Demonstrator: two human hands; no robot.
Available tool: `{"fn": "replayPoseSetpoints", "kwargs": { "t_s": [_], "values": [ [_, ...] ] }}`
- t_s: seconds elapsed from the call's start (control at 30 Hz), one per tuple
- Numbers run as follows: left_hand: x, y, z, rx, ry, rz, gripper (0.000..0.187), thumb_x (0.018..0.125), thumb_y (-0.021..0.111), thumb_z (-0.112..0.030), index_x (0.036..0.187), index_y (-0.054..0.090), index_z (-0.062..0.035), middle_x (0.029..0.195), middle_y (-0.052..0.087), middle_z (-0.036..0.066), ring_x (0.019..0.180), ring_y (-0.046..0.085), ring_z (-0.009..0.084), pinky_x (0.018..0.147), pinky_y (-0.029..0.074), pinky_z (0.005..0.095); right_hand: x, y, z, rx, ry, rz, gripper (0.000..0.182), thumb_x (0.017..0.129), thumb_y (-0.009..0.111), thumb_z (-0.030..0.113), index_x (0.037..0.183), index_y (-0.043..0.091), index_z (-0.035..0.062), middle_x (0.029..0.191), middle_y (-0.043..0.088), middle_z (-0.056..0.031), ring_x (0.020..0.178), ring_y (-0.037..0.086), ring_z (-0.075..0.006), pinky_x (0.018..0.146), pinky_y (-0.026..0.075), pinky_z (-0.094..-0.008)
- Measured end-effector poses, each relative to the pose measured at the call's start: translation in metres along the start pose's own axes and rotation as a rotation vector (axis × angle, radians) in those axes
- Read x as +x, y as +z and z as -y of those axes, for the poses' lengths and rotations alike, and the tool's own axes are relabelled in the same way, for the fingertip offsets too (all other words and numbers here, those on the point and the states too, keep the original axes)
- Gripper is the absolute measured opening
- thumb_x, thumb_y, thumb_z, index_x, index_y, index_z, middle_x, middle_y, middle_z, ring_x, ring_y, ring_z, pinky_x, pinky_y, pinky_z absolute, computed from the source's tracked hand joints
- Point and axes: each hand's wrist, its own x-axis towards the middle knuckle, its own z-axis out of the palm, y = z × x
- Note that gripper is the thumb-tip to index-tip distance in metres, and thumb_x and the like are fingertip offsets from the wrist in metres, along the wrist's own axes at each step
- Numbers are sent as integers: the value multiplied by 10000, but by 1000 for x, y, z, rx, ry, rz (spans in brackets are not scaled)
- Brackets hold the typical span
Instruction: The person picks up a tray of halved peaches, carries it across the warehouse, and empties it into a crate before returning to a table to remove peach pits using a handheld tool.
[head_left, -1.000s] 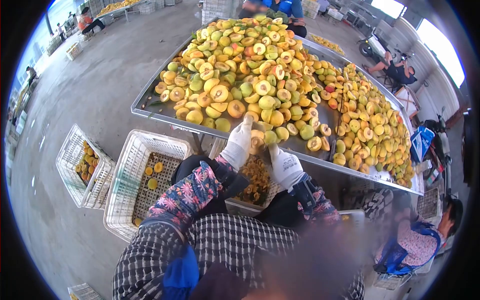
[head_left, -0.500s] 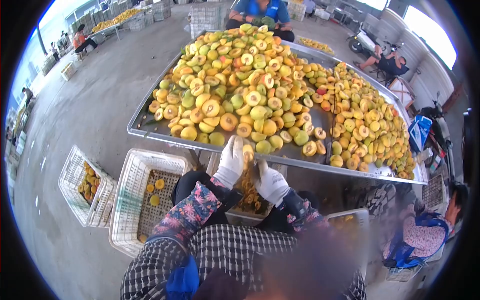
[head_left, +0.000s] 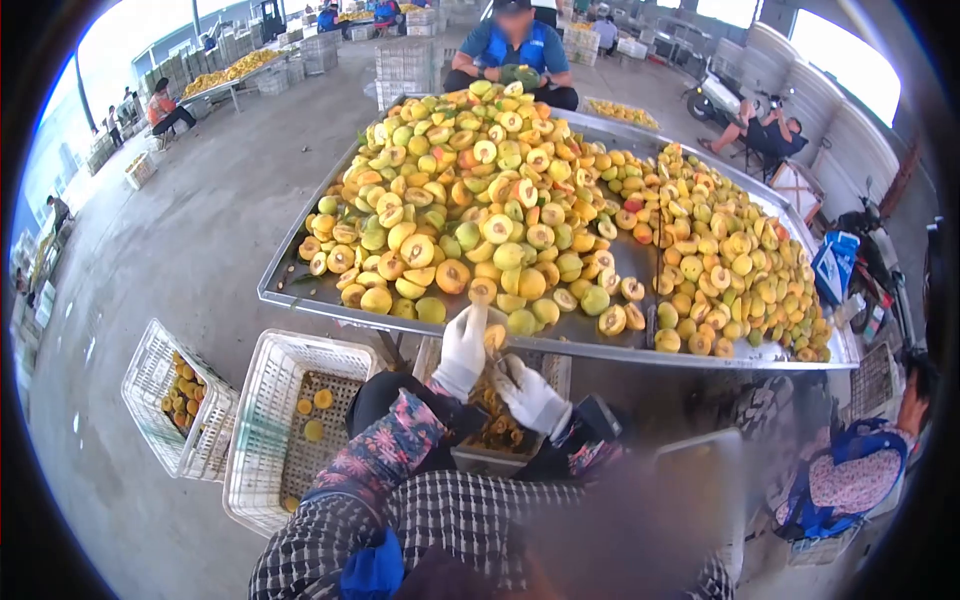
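My left hand (head_left: pixel 463 352), in a white glove, is closed on a halved yellow peach (head_left: pixel 494 337) just in front of the metal table's near edge. My right hand (head_left: pixel 535 396), also gloved, is close beside it, its fingers pinched together below the peach half. Whatever those fingers hold is too small and blurred to name. Under both hands stands a crate (head_left: pixel 480 460) with brownish peach scraps or pits (head_left: pixel 500 432). A big heap of halved peaches (head_left: pixel 440 200) covers much of the metal table (head_left: pixel 360 318) ahead of me.
To my left stand a white crate (head_left: pixel 245 440) holding a few peach halves and a smaller crate (head_left: pixel 140 390) with more fruit. A person in a blue vest (head_left: pixel 510 50) sits across the table. Another person (head_left: pixel 850 480) sits at my right, beside a pale crate (head_left: pixel 735 500).
My view has tilted up slightly, so the scene sits lower. Both hands stay together at the peach half, and the right hand has turned a little, closer beneath it.
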Motion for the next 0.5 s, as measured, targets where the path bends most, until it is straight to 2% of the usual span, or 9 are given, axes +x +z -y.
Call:
{"fn": "replayPoseSetpoints", "kwargs": {
  "t_s": [0.07,0.1,0.17,0.23,0.27,0.3,0.4,0.47,0.5],
  "values": [
    [3,0,-11,56,-71,39,430,1016,443,-374,965,629,11,824,649,34,723,599,121,667,482,252,1,-4,-16,-245,-113,-32,274,992,474,180,1204,493,8,1001,625,-161,934,616,-297,745,488,-372],
    [4,-2,-16,64,-140,73,452,1023,419,-383,985,623,19,839,653,46,741,613,135,684,495,267,10,-11,-54,-323,-361,11,275,995,488,191,1189,497,-3,1052,613,-147,962,592,-256,799,469,-343],
    [14,-14,2,-150,-297,180,529,1041,316,-415,1082,591,35,977,663,94,875,644,189,787,525,313,16,-15,-75,-472,-404,32,256,991,507,191,1151,506,-8,1068,613,-146,958,586,-249,830,459,-333],
    [10,-3,-3,-140,-81,57,530,1041,317,-413,1081,592,39,974,668,95,869,644,190,780,524,309,5,-21,14,-354,-37,-150,229,965,519,154,1139,512,4,923,631,-170,829,616,-319,736,478,-383],
    [7,6,-2,-139,31,-5,531,1042,318,-413,1080,592,41,972,670,96,866,645,191,776,524,306,4,-14,10,-301,-58,-150,228,965,515,153,1140,512,7,900,632,-169,810,616,-334,720,477,-392],
    [7,14,6,-133,147,-84,573,1041,303,-430,995,623,43,884,678,117,773,651,198,736,527,304,4,-8,3,-253,-81,-149,228,965,511,153,1142,511,9,877,633,-167,790,616,-349,703,477,-400],
    [5,-2,-9,103,-84,105,599,1038,309,-435,928,636,54,863,673,143,751,660,219,729,534,312,3,1,-15,-178,-90,-90,240,968,507,169,1155,505,18,875,633,-193,806,619,-375,697,477,-407],
    [5,-2,-21,-16,-295,180,627,1019,355,-470,820,639,53,801,665,164,729,669,249,720,543,327,-1,-6,-6,-191,-132,-40,240,964,507,177,1157,507,34,910,644,-216,868,624,-392,699,474,-410],
    [5,-1,-26,-27,-394,213,629,1013,367,-478,805,635,51,793,664,166,729,670,255,715,544,330,-2,-12,-1,-323,10,78,297,985,506,245,1191,510,31,909,652,-173,867,638,-343,727,477,-397]
  ]
}}
